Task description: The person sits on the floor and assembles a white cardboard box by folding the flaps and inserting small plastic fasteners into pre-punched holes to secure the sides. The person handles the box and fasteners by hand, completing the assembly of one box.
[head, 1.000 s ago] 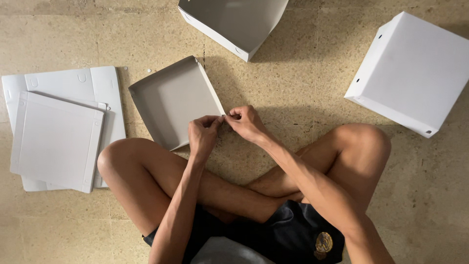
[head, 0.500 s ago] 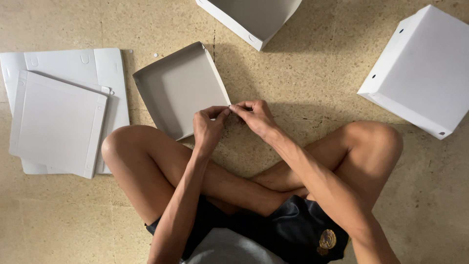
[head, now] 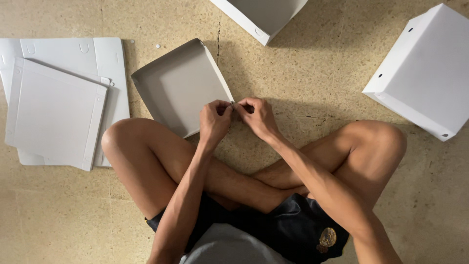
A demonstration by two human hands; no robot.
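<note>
Shallow grey cardboard tray (head: pixel 178 85) lies on the speckled floor (head: pixel 303 83) at frame centre, its lower right corner pinched by left hand (head: pixel 215 120) and right hand (head: pixel 258 115); bare floor lies right of it, flat sheets (head: pixel 58 107) left.

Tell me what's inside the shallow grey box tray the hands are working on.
The tray shows only its bare grey bottom and low walls. The left hand and right hand pinch its near right corner, and the left hand and knee cover that near edge.
</note>
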